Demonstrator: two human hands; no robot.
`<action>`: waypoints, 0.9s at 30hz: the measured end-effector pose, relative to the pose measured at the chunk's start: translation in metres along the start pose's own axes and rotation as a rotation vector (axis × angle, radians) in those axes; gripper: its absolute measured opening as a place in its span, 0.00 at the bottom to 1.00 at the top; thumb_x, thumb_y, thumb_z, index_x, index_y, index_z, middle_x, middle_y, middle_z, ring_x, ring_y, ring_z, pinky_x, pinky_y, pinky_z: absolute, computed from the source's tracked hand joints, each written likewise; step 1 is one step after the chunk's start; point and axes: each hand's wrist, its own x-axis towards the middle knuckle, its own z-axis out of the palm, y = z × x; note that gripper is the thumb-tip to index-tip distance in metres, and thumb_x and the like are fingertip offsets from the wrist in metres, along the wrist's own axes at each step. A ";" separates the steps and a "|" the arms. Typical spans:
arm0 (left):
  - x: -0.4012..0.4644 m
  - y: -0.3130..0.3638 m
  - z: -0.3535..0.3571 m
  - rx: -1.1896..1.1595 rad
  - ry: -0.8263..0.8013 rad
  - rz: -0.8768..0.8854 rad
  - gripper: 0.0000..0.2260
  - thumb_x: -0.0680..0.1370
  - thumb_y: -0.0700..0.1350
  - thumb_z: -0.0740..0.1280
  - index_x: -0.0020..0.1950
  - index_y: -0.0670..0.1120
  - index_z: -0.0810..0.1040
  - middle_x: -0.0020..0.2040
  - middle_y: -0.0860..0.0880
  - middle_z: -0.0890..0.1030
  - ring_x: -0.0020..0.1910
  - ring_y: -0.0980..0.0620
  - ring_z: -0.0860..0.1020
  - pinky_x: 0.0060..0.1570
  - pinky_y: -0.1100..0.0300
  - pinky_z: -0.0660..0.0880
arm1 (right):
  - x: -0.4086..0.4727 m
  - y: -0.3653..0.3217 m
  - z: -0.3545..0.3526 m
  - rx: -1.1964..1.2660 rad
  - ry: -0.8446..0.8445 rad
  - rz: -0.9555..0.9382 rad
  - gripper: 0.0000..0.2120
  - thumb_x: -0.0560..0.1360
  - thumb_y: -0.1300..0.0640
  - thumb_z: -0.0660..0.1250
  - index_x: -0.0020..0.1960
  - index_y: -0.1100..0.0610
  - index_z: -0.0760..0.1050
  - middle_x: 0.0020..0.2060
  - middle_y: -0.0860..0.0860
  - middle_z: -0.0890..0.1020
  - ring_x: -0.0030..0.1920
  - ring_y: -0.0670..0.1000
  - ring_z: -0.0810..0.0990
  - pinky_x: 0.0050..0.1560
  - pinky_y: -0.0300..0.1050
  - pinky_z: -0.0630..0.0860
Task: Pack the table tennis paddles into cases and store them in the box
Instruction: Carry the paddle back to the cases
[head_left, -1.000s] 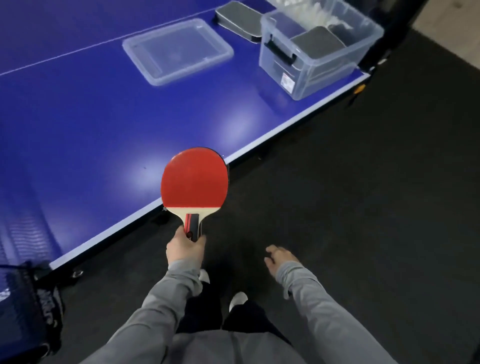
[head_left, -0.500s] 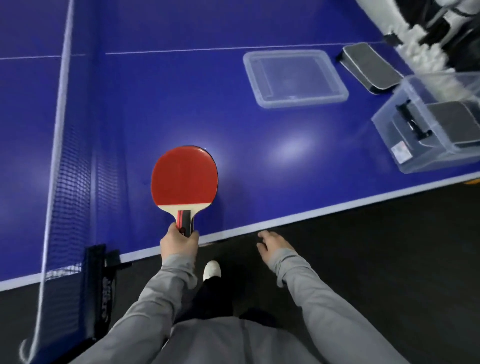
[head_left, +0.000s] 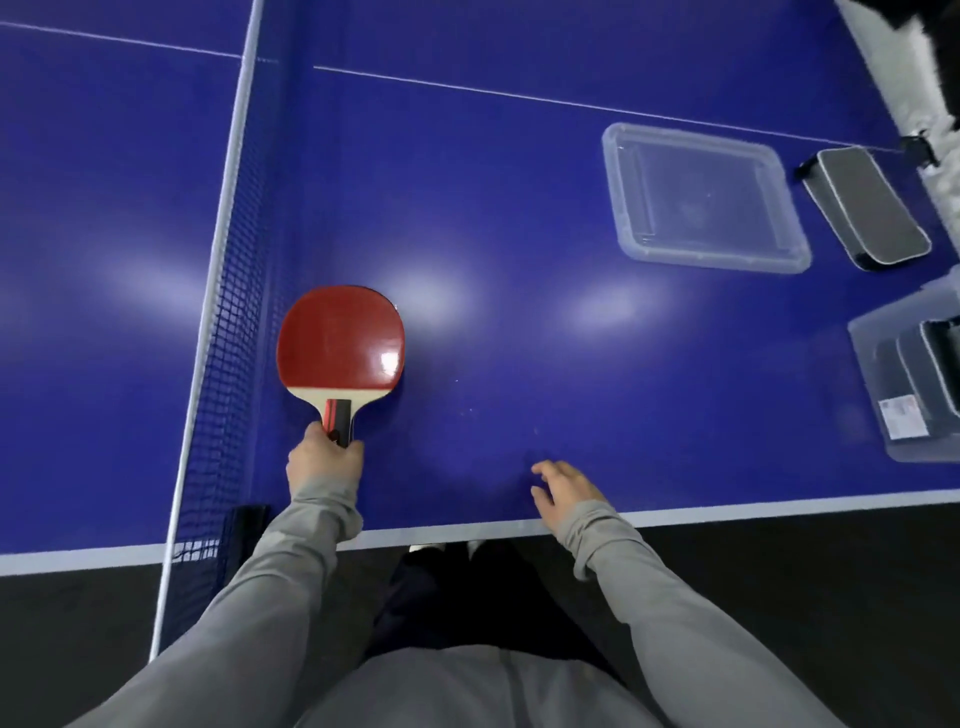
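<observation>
My left hand grips the handle of a red-faced paddle, held over the blue table just right of the net. My right hand hovers above the table's near edge, fingers apart, holding nothing. At the far right lies a grey paddle case on the table. A clear plastic box stands at the right edge of the view with a dark case inside it.
The clear box lid lies flat on the table, left of the grey case. The net runs away from me at my left, its post clamp at the near edge. The floor beneath me is dark.
The view has swung left and I have come up to the table. The paddle and both hands have gone from over the floor to over the table beside the net.
</observation>
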 end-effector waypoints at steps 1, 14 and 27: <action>0.003 -0.002 -0.001 -0.007 0.004 -0.014 0.09 0.71 0.43 0.68 0.46 0.41 0.71 0.41 0.40 0.76 0.44 0.37 0.75 0.42 0.53 0.68 | 0.003 -0.003 -0.001 -0.018 -0.007 -0.009 0.17 0.79 0.52 0.56 0.67 0.53 0.66 0.63 0.52 0.72 0.64 0.53 0.70 0.61 0.46 0.71; 0.015 -0.006 0.001 -0.026 0.070 0.045 0.17 0.67 0.32 0.68 0.53 0.33 0.70 0.55 0.34 0.70 0.53 0.34 0.70 0.54 0.43 0.70 | 0.026 -0.024 -0.014 -0.124 -0.053 -0.083 0.18 0.79 0.52 0.55 0.68 0.53 0.64 0.66 0.51 0.69 0.67 0.52 0.67 0.63 0.48 0.70; 0.007 -0.010 -0.004 0.130 0.020 0.046 0.30 0.68 0.43 0.75 0.64 0.35 0.66 0.60 0.35 0.69 0.61 0.35 0.67 0.61 0.43 0.67 | 0.025 -0.011 -0.020 -0.118 -0.040 -0.082 0.18 0.79 0.53 0.55 0.68 0.54 0.65 0.65 0.51 0.70 0.66 0.53 0.67 0.62 0.48 0.71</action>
